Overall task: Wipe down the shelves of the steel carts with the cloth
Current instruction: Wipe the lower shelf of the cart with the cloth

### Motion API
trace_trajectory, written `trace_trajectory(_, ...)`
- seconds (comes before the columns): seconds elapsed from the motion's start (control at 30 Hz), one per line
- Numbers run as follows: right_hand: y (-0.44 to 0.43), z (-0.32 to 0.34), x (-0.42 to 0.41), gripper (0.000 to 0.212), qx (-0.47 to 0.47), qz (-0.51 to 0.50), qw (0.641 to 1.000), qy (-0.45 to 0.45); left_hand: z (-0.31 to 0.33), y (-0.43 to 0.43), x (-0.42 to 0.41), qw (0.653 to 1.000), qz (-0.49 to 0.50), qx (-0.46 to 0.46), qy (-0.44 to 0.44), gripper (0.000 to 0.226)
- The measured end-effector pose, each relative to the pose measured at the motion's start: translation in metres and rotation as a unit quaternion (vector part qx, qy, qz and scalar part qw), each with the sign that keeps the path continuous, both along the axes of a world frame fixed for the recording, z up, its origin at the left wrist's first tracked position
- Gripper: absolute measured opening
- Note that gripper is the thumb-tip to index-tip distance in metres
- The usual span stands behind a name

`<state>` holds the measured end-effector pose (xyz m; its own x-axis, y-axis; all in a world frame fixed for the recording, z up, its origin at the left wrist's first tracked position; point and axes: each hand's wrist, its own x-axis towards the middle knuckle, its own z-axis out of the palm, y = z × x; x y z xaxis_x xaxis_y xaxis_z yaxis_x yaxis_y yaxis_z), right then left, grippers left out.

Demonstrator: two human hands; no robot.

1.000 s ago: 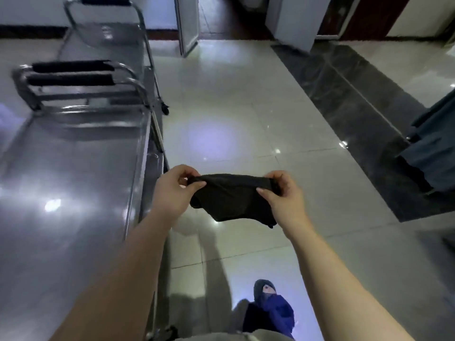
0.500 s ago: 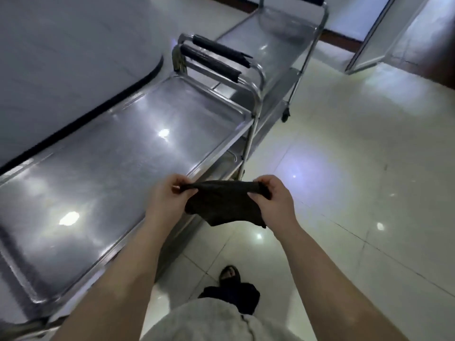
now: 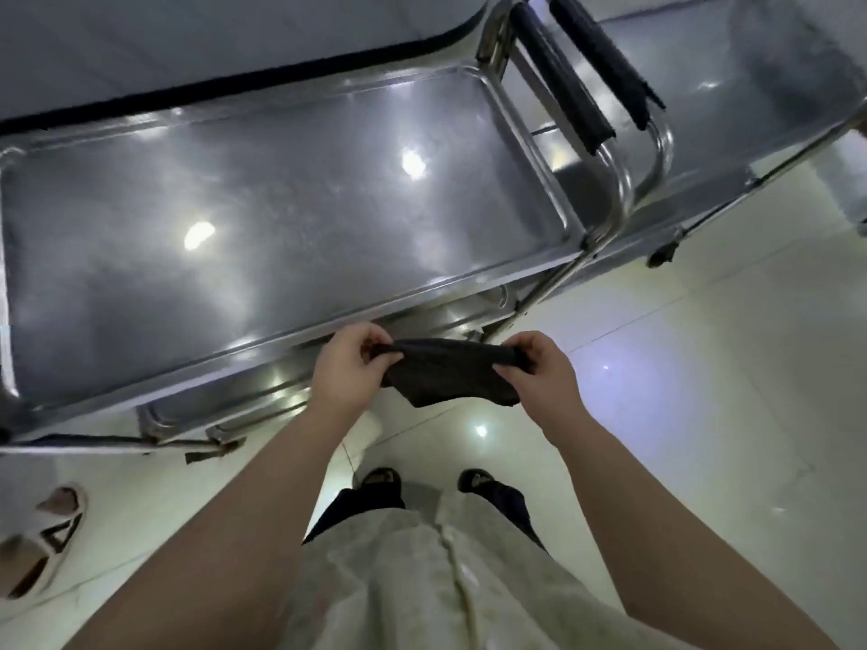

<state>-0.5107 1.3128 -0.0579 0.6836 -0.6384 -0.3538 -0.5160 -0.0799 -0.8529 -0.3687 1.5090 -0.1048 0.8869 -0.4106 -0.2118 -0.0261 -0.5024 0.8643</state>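
The left hand [image 3: 349,368] and the right hand [image 3: 539,372] were both closed in a pinch, each with fingers and thumb curled round one end of a dark grey, crumpled fabric cloth [image 3: 450,375]. The cloth was stretched between them at the centre of the frame. Its long axis ran almost level from left to right, its top edge was pulled taut, and the slack sagged toward the bottom of the frame. It hung just in front of the near rim of the shiny rectangular steel cart shelf [image 3: 281,204] filling the upper left, without clearly touching it. A second steel cart [image 3: 750,86] stood at the upper right, and black foam-covered handles [image 3: 558,72] lay between the two. Both bare forearms rose from the bottom corners and converged toward the centre, backs of the hands toward the camera, over glossy pale floor tiles [image 3: 703,415].
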Motion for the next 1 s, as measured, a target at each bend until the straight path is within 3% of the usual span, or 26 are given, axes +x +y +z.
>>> trace_trajectory(0.23, -0.052, -0.072, 0.018, 0.036, 0.054, 0.113, 0.992, 0.004, -0.046, -0.028, -0.054, 0.975, 0.218, -0.003, 0.038, 0.030)
trace_trajectory(0.4, -0.085, -0.121, 0.024, 0.035, 0.046, 0.091, 0.995, -0.021, -0.093, -0.066, -0.074, 0.967, 0.248, 0.005, 0.062, 0.024)
trace_trajectory(0.53, -0.115, -0.177, 0.038, 0.031, -0.023, 0.081, 0.996, -0.005, -0.156, -0.112, -0.068, 0.965, 0.234, 0.010, 0.118, 0.024)
trace_trajectory(0.67, -0.157, -0.236, 0.104, 0.032, -0.195, 0.108, 0.975, 0.018, -0.235, -0.164, -0.022, 0.957, 0.198, -0.049, 0.208, 0.017)
trace_trajectory(0.73, -0.170, -0.270, 0.148, 0.044, -0.276, 0.159, 0.945, 0.069, -0.273, -0.179, 0.008, 0.973, 0.163, -0.019, 0.163, 0.016)
trace_trajectory(0.8, -0.170, -0.308, 0.175, 0.061, -0.336, 0.215, 0.907, 0.134, -0.304, -0.177, 0.030, 0.989, 0.133, 0.063, 0.032, 0.017)
trace_trajectory(0.9, -0.152, -0.367, 0.178, 0.072, -0.357, 0.241, 0.883, 0.188, -0.336, -0.148, 0.057, 0.975, 0.109, 0.115, -0.159, 0.025)
trace_trajectory(1.0, -0.140, -0.415, 0.168, 0.069, -0.426, 0.260, 0.845, 0.194, -0.358, -0.112, 0.088, 0.945, 0.035, 0.203, -0.255, 0.035)
